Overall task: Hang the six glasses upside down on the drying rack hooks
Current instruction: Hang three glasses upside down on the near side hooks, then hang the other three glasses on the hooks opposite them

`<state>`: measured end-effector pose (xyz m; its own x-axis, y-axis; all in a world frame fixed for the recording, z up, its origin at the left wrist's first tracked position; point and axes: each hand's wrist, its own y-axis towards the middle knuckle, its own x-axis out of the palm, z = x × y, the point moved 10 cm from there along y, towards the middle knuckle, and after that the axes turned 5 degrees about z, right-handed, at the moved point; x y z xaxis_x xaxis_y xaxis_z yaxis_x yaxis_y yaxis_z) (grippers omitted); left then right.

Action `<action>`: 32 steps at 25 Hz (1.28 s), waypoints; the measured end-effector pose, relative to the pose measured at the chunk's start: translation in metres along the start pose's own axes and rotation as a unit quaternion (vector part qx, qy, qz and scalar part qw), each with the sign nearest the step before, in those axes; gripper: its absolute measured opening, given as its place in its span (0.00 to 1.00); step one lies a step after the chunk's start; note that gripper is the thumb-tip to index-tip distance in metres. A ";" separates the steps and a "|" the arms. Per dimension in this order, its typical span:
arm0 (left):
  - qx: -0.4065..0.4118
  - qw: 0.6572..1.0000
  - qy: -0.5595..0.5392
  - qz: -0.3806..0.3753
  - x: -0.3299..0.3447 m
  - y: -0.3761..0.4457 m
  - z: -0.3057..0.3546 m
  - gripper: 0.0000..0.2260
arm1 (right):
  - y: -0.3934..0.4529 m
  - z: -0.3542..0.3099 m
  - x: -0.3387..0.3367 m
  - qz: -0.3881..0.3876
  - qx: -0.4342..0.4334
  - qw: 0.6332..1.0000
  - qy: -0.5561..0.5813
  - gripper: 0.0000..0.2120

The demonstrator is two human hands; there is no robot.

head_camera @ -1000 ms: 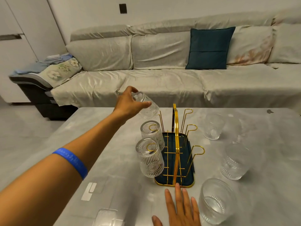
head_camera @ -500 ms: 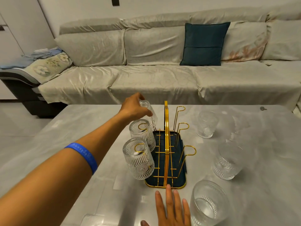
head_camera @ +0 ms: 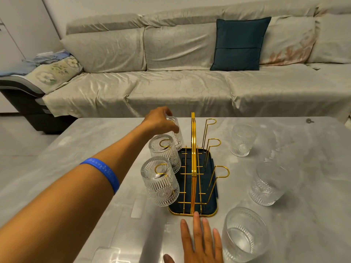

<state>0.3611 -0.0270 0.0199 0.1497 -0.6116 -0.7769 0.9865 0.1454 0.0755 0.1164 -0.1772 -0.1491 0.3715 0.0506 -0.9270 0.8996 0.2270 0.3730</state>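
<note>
A gold wire drying rack [head_camera: 193,141] on a dark blue tray stands mid-table. Two ribbed glasses hang upside down on its left hooks, the near one [head_camera: 161,182] and the middle one [head_camera: 165,150]. My left hand [head_camera: 158,120] grips a third glass [head_camera: 176,133], upside down on the far left hook. The three right hooks are bare. Three glasses stand upright right of the rack: far [head_camera: 242,140], middle [head_camera: 267,184], near [head_camera: 245,233]. My right hand [head_camera: 199,242] lies flat on the table, its fingertips at the tray's front edge.
The grey table [head_camera: 95,149] runs to a front edge below the view. A sofa [head_camera: 171,88] with a dark teal cushion [head_camera: 239,44] lies behind it. A small dark object [head_camera: 309,121] sits at the table's far right.
My left hand has lowered the third glass from a tilt above the rack down over the far left hook. My right hand stays flat at the tray's front.
</note>
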 end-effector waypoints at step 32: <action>0.064 0.979 0.193 -0.002 0.129 -0.279 -0.090 0.34 | -0.038 0.133 -0.059 0.009 0.292 0.829 0.477 0.38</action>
<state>0.0995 -0.0766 -0.1580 0.1345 -0.2680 -0.9540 0.9909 0.0306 0.1311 0.0910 -0.3177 -0.1032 0.2872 0.8576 -0.4267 0.9568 -0.2784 0.0844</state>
